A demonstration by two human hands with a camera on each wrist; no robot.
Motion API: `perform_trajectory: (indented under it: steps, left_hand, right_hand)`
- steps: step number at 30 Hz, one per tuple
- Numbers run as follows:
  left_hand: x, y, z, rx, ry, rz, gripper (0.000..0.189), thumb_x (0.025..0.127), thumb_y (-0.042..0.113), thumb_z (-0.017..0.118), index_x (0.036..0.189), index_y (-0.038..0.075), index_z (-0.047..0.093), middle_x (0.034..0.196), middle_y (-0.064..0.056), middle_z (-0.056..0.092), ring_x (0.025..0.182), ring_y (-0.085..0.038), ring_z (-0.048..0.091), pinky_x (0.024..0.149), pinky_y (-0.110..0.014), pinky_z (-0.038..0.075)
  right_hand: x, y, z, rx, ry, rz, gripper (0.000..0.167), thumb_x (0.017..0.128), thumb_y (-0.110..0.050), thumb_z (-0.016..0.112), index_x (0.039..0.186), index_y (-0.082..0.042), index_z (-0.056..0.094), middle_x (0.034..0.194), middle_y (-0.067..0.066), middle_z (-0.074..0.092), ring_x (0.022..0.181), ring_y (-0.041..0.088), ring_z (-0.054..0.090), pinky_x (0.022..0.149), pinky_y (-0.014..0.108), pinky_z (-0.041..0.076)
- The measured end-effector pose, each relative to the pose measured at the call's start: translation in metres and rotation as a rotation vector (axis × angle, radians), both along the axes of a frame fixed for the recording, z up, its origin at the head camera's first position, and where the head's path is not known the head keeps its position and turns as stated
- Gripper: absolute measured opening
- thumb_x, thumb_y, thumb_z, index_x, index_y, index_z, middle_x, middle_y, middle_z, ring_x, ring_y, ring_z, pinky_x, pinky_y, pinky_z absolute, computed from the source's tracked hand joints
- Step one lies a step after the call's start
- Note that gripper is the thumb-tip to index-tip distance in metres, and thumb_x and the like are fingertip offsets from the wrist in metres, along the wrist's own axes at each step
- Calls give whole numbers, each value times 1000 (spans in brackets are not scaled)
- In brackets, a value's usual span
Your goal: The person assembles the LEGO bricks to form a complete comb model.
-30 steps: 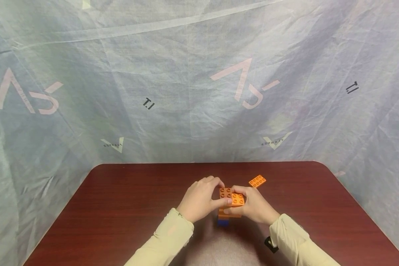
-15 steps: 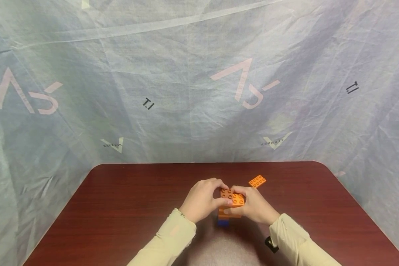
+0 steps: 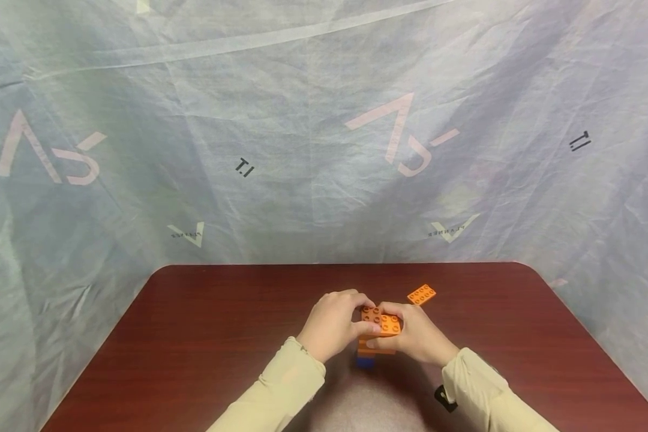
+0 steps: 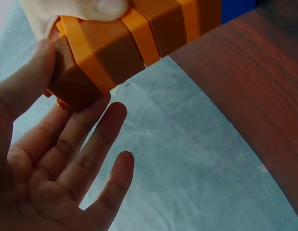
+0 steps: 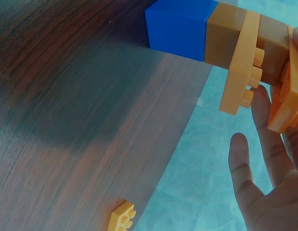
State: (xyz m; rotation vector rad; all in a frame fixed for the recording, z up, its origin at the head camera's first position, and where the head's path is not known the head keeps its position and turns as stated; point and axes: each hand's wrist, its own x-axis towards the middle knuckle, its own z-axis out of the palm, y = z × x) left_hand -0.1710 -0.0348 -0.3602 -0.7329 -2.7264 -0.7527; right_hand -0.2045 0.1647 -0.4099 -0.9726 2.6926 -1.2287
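A tower of toy building bricks stands upright on the table, with a blue brick [image 3: 365, 362] at its base. Above the blue brick [image 5: 180, 31], brown bricks alternate with two wider orange plates, the lower plate [image 5: 240, 67] jutting out sideways. The topmost brown brick [image 3: 371, 314] sits at the left end of the upper orange plate [image 3: 391, 324]. My left hand [image 3: 332, 324] pinches that brown brick between thumb and fingertips, other fingers spread in the left wrist view. From the right, my right hand [image 3: 421, 336] grips the upper part of the tower between thumb and fingers.
A loose orange plate with studs [image 3: 422, 294] lies on the dark red table [image 3: 237, 336] behind the right hand. Grey printed sheeting [image 3: 302, 180] hangs around the table. A small black item [image 3: 445, 397] shows beside the right cuff.
My left hand has shifted slightly to the right with the top brown brick. The right hand keeps its grip on the tower, and the whole view has moved a little.
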Motion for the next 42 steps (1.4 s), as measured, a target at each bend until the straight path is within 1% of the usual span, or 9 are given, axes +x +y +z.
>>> perform_trajectory:
  steps: [7,10,13,18,24,26,32,36,42]
  left_hand:
    - [2,-1,-1,22,-37,3,32,83,33,84,106,11,77,93,5,70,90,-14,68,82,-30,54]
    - [2,-2,-4,44,-54,0,33,84,33,83,108,11,76,95,4,70,91,-14,68,82,-30,54]
    - [1,-3,-8,60,-73,-3,34,86,35,82,110,12,74,98,5,69,93,-13,67,83,-31,54]
    - [0,-3,-14,66,-78,-7,35,88,39,80,112,15,72,103,7,69,98,-16,67,90,-35,53]
    - [0,-6,-23,90,-77,-18,39,85,30,85,117,15,69,106,7,67,100,-17,67,92,-36,53]
    - [0,-6,-26,124,-97,-14,41,84,28,86,119,15,68,108,6,66,102,-18,67,93,-36,53]
    - [-1,-7,-34,295,-175,-4,40,84,28,86,119,17,70,112,5,68,113,-22,64,98,-42,51]
    - [-1,-6,-40,376,-186,-3,38,84,29,85,118,16,71,110,5,69,114,-24,64,99,-43,50]
    - [-2,-4,-44,446,-202,3,38,84,26,86,116,13,72,112,3,70,114,-20,63,100,-43,50]
  right_hand:
    - [2,0,0,-33,18,2,28,75,-26,90,89,-22,66,76,-11,59,69,6,53,60,25,47]
    - [2,0,-2,-40,20,0,28,76,-26,90,88,-23,65,75,-11,59,67,5,53,58,25,47]
    - [2,0,-3,-38,23,-8,28,76,-30,90,89,-24,65,75,-12,59,67,5,53,58,25,47]
    - [3,1,-6,-44,18,-12,29,78,-34,89,96,-23,68,78,-12,60,68,5,52,58,25,46]
    - [3,2,-6,-48,19,-17,32,78,-30,90,100,-21,69,77,-12,59,67,4,50,57,24,44]
    - [3,1,-6,-47,23,-19,33,77,-30,90,100,-20,69,78,-12,60,67,5,50,57,24,44]
    - [3,2,-6,-56,45,-16,34,77,-30,90,101,-17,70,80,-11,61,68,5,51,58,25,45]
    - [3,2,-7,-63,58,-15,34,77,-30,90,101,-18,70,81,-11,61,69,5,50,59,24,44]
    - [3,2,-8,-63,39,-12,33,77,-30,90,102,-21,69,80,-12,61,68,5,51,58,25,45]
